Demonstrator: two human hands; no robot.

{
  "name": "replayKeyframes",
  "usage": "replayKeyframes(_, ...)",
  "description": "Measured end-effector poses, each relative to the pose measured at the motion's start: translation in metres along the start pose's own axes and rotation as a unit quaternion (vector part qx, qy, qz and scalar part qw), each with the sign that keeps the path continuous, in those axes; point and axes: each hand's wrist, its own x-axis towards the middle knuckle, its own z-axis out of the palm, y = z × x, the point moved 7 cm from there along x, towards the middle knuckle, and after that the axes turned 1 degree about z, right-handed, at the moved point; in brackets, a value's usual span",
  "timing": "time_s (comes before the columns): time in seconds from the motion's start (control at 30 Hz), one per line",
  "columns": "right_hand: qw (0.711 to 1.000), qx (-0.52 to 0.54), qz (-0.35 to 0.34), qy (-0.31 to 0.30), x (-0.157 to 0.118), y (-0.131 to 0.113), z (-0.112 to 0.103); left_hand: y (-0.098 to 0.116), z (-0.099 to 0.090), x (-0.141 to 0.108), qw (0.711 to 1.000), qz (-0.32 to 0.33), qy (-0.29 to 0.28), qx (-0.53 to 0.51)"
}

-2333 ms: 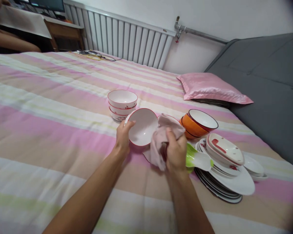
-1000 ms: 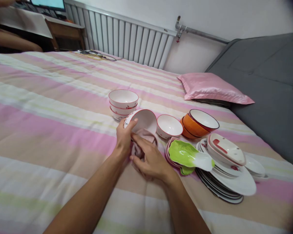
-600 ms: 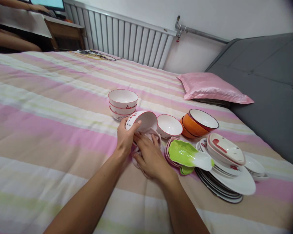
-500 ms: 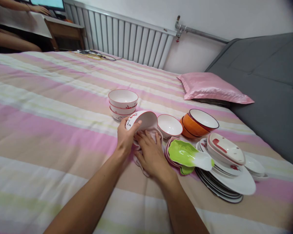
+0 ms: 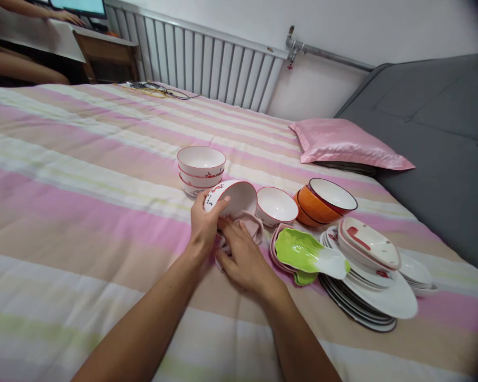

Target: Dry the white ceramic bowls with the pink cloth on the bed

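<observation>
My left hand (image 5: 206, 223) grips the rim of a tilted white bowl (image 5: 239, 196) with a red edge and red and black print, its thumb inside. Against the bowl's near side, my right hand (image 5: 242, 254) presses a pale pink cloth (image 5: 252, 225); part of the cloth is hidden under the fingers. Behind the held bowl stands a stack of matching bowls (image 5: 201, 159). Another white bowl (image 5: 278, 204) sits just to its right. Close to my right hand lies a green and white leaf-shaped dish (image 5: 298, 248) on top of pink ones.
Orange bowls (image 5: 318, 204) stand right of the white bowl. Stacked plates (image 5: 398, 297) carry a patterned dish (image 5: 370, 241). A pink pillow (image 5: 342, 139) lies by the grey headboard (image 5: 430, 106). Cables (image 5: 159, 90) lie on the bed's far edge. A person's hand (image 5: 67, 17) rests at a desk.
My right hand has slid slightly down and left along the bowl, and the cloth has bunched up, showing more beyond the fingers. The left hand and bowl have barely moved.
</observation>
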Motion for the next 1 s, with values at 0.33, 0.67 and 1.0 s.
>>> replayKeyframes(0.33, 0.982, 0.187, -0.013, 0.033, 0.002, -0.013, -0.006, 0.002, 0.0, 0.0, 1.0, 0.007, -0.009, 0.003)
replayKeyframes(0.67, 0.998, -0.003, -0.047, 0.029, 0.003, 0.002, -0.002, -0.003, 0.002, -0.001, 0.999, -0.011, -0.009, -0.032)
replayKeyframes(1.0, 0.99, -0.12, -0.037, 0.071, 0.003, 0.008, -0.015, -0.003, 0.01, -0.002, 0.995, -0.037, -0.049, -0.081)
